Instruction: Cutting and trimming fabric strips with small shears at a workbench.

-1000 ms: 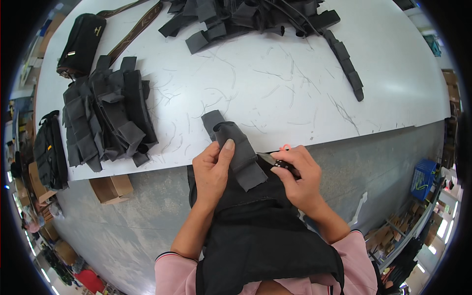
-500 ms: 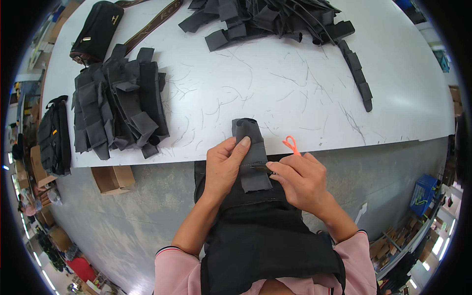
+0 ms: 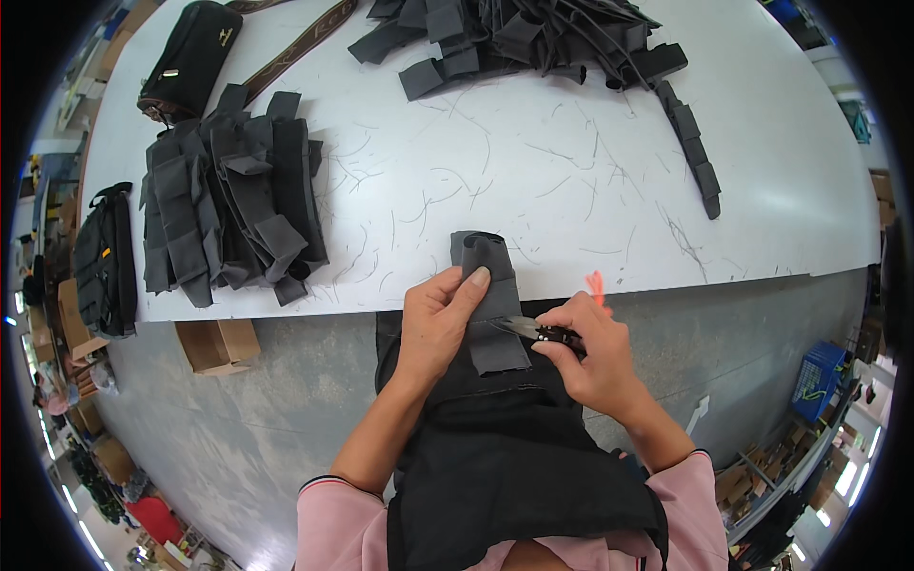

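Note:
A dark grey fabric strip (image 3: 498,354), sewn in sections and folded over at its top, is pinched between the thumb and fingers of my left hand (image 3: 440,319) at the table's front edge. My right hand (image 3: 595,350) grips black-handled thread snips (image 3: 557,335), with an orange cord loop (image 3: 597,288) sticking out beyond the knuckles. The snips' pointed metal blades lie at the strip's right edge, along a seam. Whether a thread sits between the blades is too small to tell.
Loose thread clippings lie over the white table (image 3: 762,190). A stack of grey strips (image 3: 228,209) lies on its left, a larger heap (image 3: 524,38) at the back. Beside the stack are a black pouch (image 3: 190,62) and a black backpack (image 3: 107,262). Below is a cardboard box (image 3: 217,345).
My right hand has turned and drawn slightly right, bringing the snips' blades and black handle into plain view. The orange loop has swung right. My left hand keeps its hold on the strip.

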Demonstrator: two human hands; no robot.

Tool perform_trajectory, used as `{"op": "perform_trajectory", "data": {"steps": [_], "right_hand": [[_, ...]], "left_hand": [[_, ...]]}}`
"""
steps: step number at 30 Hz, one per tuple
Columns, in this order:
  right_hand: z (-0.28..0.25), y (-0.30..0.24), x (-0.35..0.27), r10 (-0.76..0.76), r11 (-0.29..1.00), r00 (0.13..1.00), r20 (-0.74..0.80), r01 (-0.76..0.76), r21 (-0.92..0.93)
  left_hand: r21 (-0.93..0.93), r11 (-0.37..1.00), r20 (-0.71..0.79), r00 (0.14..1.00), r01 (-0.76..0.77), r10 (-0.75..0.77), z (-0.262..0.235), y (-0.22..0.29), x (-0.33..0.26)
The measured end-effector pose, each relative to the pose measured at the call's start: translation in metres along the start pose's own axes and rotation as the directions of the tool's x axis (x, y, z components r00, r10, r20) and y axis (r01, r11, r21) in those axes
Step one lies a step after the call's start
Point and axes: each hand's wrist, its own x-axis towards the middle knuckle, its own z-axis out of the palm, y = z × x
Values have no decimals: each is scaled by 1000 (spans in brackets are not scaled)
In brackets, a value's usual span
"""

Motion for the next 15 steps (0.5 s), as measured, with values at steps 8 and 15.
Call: {"op": "perform_trajectory", "data": {"steps": [8, 15], "right_hand": [[5, -2, 3, -196, 961, 980, -22, 187, -204], [1, -8, 4, -263, 909, 965, 14, 253, -333]], "left_hand": [[-19, 997, -1, 998, 70, -70, 7, 3, -4], [-9, 999, 17, 999, 52, -51, 5, 0, -1]]}}
